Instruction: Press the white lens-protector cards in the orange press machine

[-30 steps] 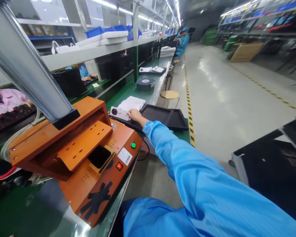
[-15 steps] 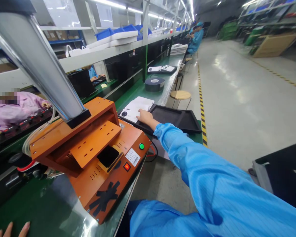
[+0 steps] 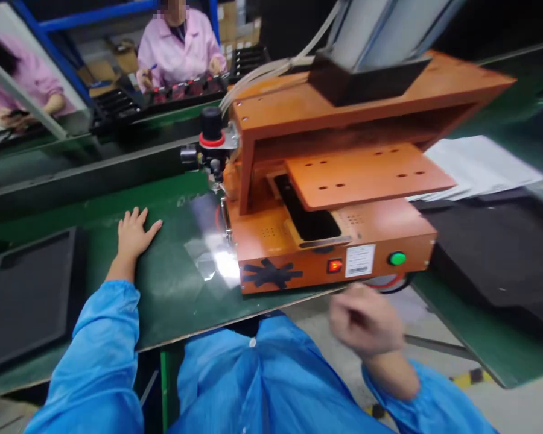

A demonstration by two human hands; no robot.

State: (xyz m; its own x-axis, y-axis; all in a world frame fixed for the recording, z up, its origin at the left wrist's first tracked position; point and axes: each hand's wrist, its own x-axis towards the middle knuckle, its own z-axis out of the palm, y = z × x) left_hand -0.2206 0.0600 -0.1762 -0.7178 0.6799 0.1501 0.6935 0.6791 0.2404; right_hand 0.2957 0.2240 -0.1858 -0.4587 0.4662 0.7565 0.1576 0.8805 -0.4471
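My left hand (image 3: pixel 134 234) lies flat on the green tabletop (image 3: pixel 172 301), fingers spread, with nothing in it. My right hand (image 3: pixel 364 319) is curled into a loose fist in front of the table edge, blurred by motion; I see nothing in it. Behind it stands an orange press (image 3: pixel 335 256) with a lit red switch (image 3: pixel 335 266) and a green button (image 3: pixel 397 258). A dark phone-shaped piece (image 3: pixel 314 220) rests in the fixture under the raised press plate (image 3: pixel 366 178), which partly covers it.
A black tray (image 3: pixel 27 289) lies at the left and another black tray (image 3: pixel 493 247) at the right. White sheets (image 3: pixel 484 163) are piled behind the right tray. Beside the press sits an air regulator (image 3: pixel 212 138). Across the bench works a person in pink (image 3: pixel 178 48).
The view has swung left and down onto the press. My right hand has come back from the white pieces at the right tray and is now curled near the press front.
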